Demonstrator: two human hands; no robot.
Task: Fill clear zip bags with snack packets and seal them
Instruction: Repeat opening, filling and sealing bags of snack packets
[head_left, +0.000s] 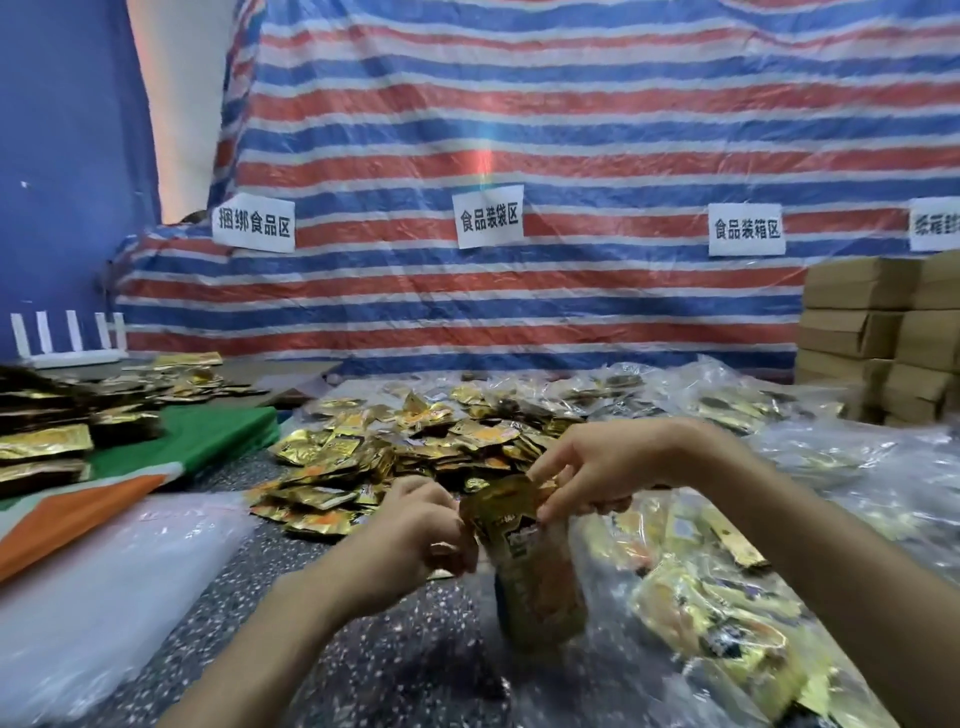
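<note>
A clear zip bag (537, 587) stands upright on the speckled table (395, 654), stuffed with gold snack packets. My left hand (421, 530) grips the bag's upper left edge. My right hand (587, 467) pinches the top of a gold packet (506, 499) that sticks out of the bag's mouth. Just behind my hands lies a big loose heap of gold snack packets (405, 447).
A stack of empty clear bags (104, 582) lies at the left front. Filled bags (717, 618) lie at the right, more (727, 400) behind them. Cardboard boxes (883, 332) are stacked at the far right. Bundled packets (47, 426) sit on a green board at the left.
</note>
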